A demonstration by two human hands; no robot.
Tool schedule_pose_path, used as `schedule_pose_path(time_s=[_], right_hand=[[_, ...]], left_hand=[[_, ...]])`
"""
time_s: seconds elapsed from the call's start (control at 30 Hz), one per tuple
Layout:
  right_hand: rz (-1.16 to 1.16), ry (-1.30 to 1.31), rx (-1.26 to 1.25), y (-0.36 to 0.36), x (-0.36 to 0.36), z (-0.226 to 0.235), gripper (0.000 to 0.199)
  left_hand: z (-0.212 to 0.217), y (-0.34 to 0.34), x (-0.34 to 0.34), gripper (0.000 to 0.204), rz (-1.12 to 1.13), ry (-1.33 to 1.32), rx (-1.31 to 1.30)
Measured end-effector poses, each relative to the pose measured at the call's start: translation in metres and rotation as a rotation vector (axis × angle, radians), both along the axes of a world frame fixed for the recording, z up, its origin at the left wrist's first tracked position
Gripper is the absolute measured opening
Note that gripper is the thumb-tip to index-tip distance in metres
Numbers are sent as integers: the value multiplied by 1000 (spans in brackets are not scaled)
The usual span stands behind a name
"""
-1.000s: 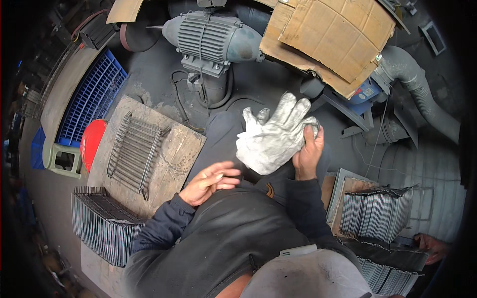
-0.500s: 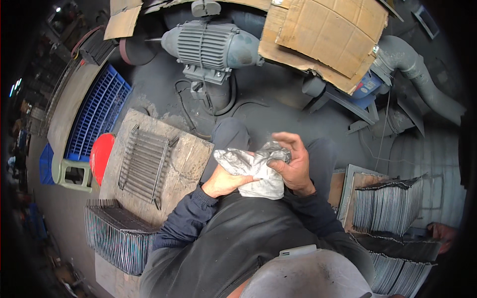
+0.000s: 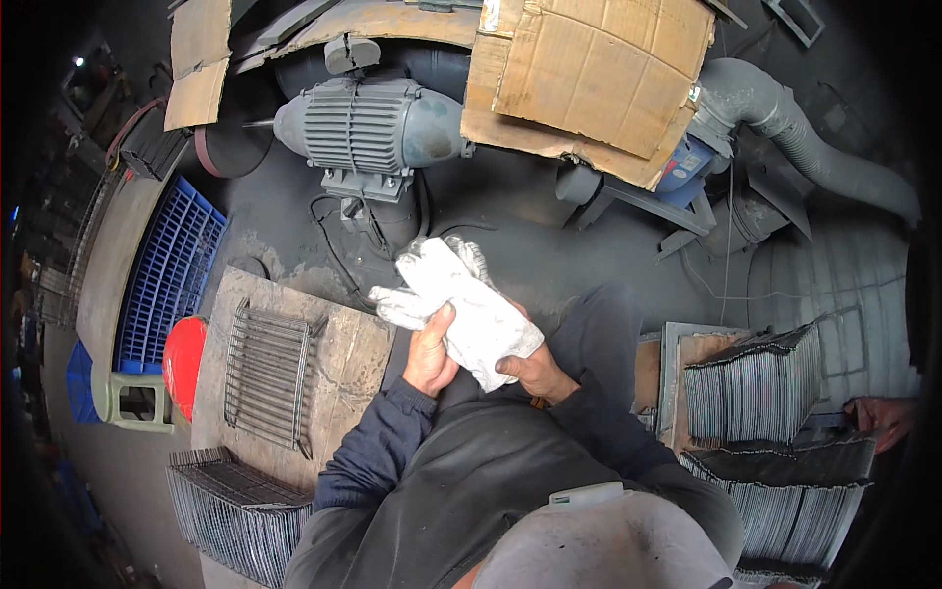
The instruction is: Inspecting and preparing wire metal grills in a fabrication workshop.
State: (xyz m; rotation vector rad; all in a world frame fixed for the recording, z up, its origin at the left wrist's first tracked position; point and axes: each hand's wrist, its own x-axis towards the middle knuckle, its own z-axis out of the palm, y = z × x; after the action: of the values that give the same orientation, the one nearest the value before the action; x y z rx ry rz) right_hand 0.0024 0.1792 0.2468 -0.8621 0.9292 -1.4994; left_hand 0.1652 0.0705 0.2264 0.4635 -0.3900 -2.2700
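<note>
Creased white fabric glove bundle (image 3: pixel 481 319), grey-smudged, held up just past right edge of flat, stained wooden board (image 3: pixel 348 393). Left hand (image 3: pixel 430 361) curled round bundle's left side; right hand (image 3: pixel 542 373) pinching lower end, thumb on top. Dark slim-barred metal rack (image 3: pixel 265 373) inside board's edges; grey floor (image 3: pixel 520 236) beyond.

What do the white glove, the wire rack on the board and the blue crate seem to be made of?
White glove: probably cloth, matte, grey-smudged; it creases softly.
Wire rack: likely metal, dark; slim, straight bars, though bare or coated I can't tell.
Blue crate: probably moulded plastic, evenly coloured, with a regular grid of openings.
</note>
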Motion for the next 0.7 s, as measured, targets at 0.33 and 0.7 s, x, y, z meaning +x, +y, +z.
schedule_pose_path(time_s=[0.33, 0.7], right_hand=[[-245, 567, -164, -27, -74, 142, 39], [-1316, 1129, -1057, -207, -183, 444, 27]], left_hand=[[-20, -30, -34, 93, -507, 280, -320], [-58, -53, -46, 64, -512, 11, -91]])
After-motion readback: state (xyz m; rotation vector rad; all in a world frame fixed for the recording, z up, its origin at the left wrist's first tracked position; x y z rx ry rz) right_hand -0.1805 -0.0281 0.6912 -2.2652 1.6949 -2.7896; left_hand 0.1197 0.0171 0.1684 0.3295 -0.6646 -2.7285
